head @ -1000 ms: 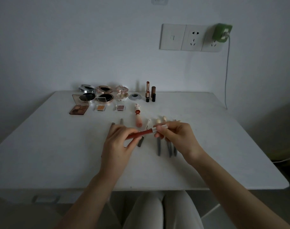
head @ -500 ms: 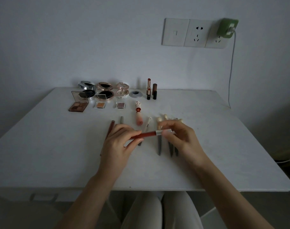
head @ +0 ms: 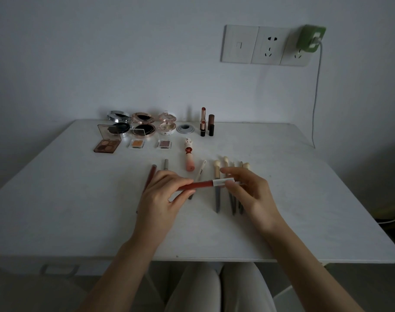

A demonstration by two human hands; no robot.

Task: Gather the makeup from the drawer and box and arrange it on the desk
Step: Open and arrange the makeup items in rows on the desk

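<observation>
Wall (head: 102, 52): plain and pale, under dim ambient light. Desk (head: 68, 210): white rectangular top, far edge against the wall. A switch-and-socket panel (head: 255, 45) is mounted on the wall above the far right corner. A green adapter (head: 310, 39) occupies the rightmost socket. Its cable (head: 316, 97) hangs down to the right edge near that corner. A handle (head: 59, 269) shows below the near left edge.

- One wide-angle view, worn on the person's head, faces forward and down across the desk (head: 68, 210) to the wall (head: 102, 64) behind it.
- It sits close: left hand (head: 160, 197) and right hand (head: 250, 194) lie mid-frame, thighs (head: 198, 289) below.
</observation>
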